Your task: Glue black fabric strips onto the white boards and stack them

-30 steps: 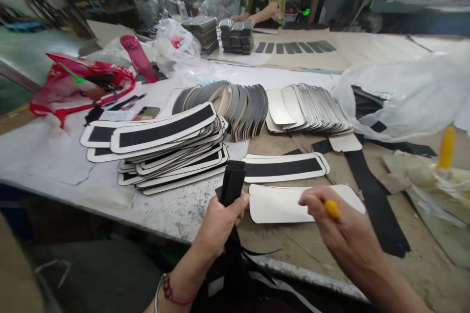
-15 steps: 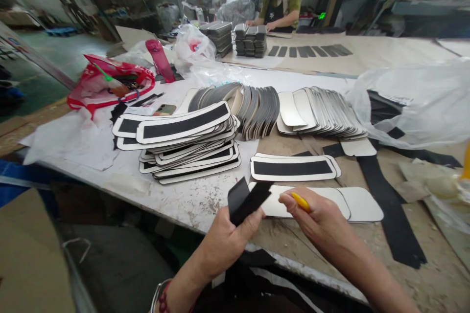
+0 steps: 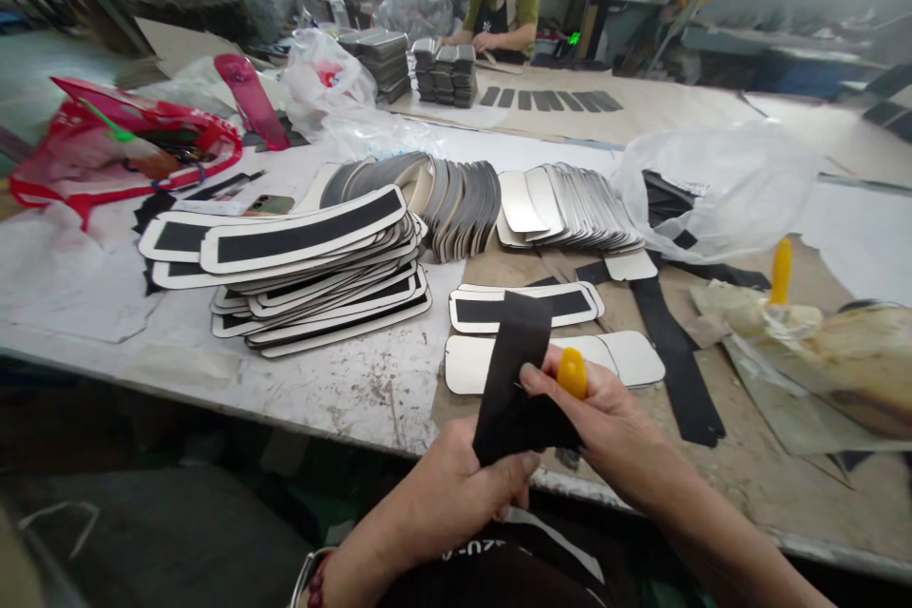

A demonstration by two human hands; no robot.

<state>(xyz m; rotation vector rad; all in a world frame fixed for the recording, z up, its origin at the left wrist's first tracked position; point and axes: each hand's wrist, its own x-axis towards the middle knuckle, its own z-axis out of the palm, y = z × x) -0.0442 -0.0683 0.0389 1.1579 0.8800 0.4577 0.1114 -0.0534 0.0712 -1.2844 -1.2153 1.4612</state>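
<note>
Near the table's front edge, my left hand (image 3: 474,475) is closed on the lower part of some black strips (image 3: 514,351). My right hand (image 3: 605,404) pinches a strip between thumb and finger, and a yellow handle (image 3: 571,373) sticks out of the same hand; the tool's other end is hidden. Just beyond lie white rounded panels (image 3: 466,366), partly covered by the strips. Behind these rests a white panel with a black inset (image 3: 570,306). A tall stack of similar panels (image 3: 306,233) stands to the left.
Fanned grey pieces (image 3: 463,209) and white pieces (image 3: 570,199) stand mid-table. Black bands (image 3: 676,361) lie to the right, near a clear plastic bag (image 3: 741,199) and an upright yellow handle (image 3: 782,271). A red bag (image 3: 43,180) sits left. A co-worker (image 3: 509,5) works across the table.
My right hand has come over to my left and taken hold of a black strip, which now stands up and spreads between both hands. The view has swung to the right.
</note>
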